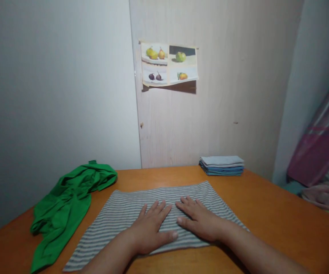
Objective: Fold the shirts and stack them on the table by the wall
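A striped cloth (168,221) lies spread across the near middle of an orange table (281,220), its near edge partly hidden by your forearms. Your left hand (150,228) and right hand (197,219) rest open upon it, gripping nothing. Left, folds obscure the shape of green fabric (67,198); far right, folded cloths (221,166) are stacked. A pink item (315,144), cut off at right, defies identification.

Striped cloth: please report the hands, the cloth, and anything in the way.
Left hand, right hand: open, palms down on striped cloth. Cloth spread out on table. Crumpled green fabric at left, folded stack beyond at right, both off it.
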{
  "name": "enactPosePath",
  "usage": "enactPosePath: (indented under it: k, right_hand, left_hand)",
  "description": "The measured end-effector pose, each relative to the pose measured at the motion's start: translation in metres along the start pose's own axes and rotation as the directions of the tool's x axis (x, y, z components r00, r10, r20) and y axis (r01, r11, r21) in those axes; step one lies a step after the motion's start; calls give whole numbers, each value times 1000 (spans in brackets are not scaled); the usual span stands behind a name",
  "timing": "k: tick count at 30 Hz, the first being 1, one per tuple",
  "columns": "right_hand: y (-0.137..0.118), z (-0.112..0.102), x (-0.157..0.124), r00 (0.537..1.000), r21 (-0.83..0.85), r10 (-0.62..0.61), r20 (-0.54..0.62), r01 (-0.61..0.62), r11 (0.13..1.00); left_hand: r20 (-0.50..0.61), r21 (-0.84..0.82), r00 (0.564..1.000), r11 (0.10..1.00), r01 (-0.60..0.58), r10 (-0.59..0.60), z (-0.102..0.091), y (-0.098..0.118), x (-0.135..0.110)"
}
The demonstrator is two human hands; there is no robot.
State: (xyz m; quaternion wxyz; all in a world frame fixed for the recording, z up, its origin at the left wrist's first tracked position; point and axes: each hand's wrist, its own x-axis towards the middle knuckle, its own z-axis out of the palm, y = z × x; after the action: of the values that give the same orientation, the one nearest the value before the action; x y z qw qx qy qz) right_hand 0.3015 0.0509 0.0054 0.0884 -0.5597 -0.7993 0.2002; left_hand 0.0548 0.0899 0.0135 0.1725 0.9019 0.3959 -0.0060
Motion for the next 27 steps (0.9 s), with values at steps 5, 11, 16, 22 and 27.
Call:
enactPosePath:
  k: [5,11,16,22,27]
  right_hand:
    - [13,7,4,1000,-54,5,-6,-5,999]
    - [23,16,11,999,-61,-12,-37,10,998]
    - [26,19,15,999,-84,-9,-39,5,996]
    - [22,19,17,998,-84,-11,-54,6,996]
    - [20,19,18,998,-55,-14,-67,11,998]
  left_hand:
    - [-138,-18,985,995,101,-102,2,-20,4]
    - [-306,-3,866,910,415,-396,-3,-70,2]
    - [-384,-38,823,898,438,-418,-8,-90,-1]
    - [-521,-86,681,826,558,-515,-24,-107,-20]
    - [-516,-169,500,655,737,-696,-32,-131,-58]
